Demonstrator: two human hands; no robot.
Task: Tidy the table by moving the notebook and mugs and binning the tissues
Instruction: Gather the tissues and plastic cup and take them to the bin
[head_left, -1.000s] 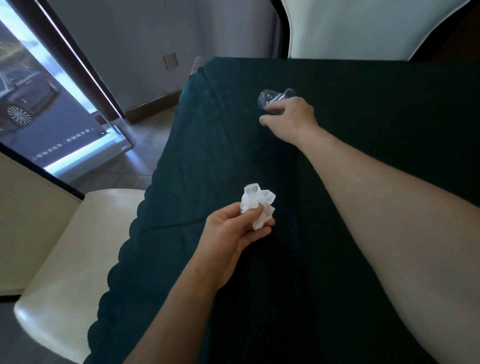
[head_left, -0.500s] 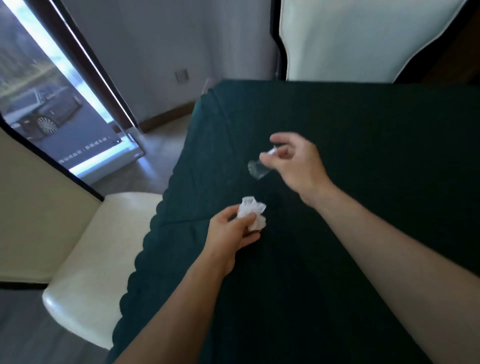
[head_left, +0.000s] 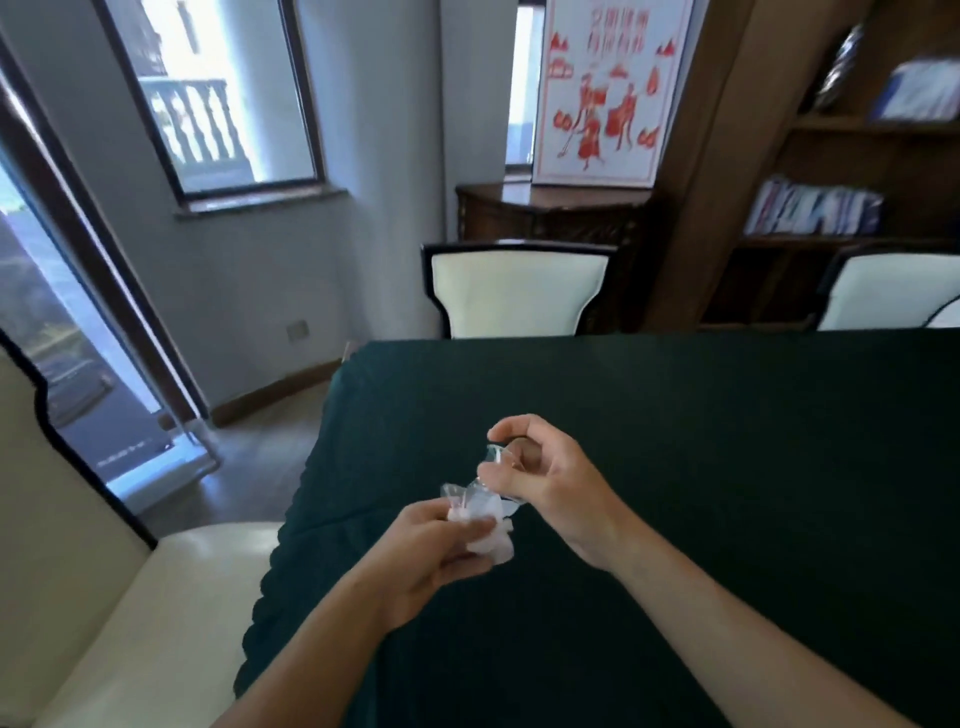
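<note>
Both hands meet over the counter (head_left: 675, 415), in from its left edge. The left hand (head_left: 431, 551) has its grip clenched on a crumpled white tissue (head_left: 491, 535), thumb and fingers bunched around the wad. The right hand (head_left: 545, 478) pinches a small clear plastic cup (head_left: 491, 478) by the rim, thumb one side, forefinger curled over the top; the cup is tipped on its side with its base pointing down-left, touching or just overlapping the tissue. Blur makes it hard to tell whether any tissue is inside the cup.

By my reading, this is gathering the rubbish into one bundle before the bin, which is not in view. To do it well: turn the open mouth toward the wad rather than the base, push the tissue in with the left fingers, and keep the rim pinch light, since thin clear plastic should buckle or crack if squeezed. Hold the work over the green cloth so a dropped scrap lands on the counter, not on the cream chair (head_left: 156, 597) by the left edge
</note>
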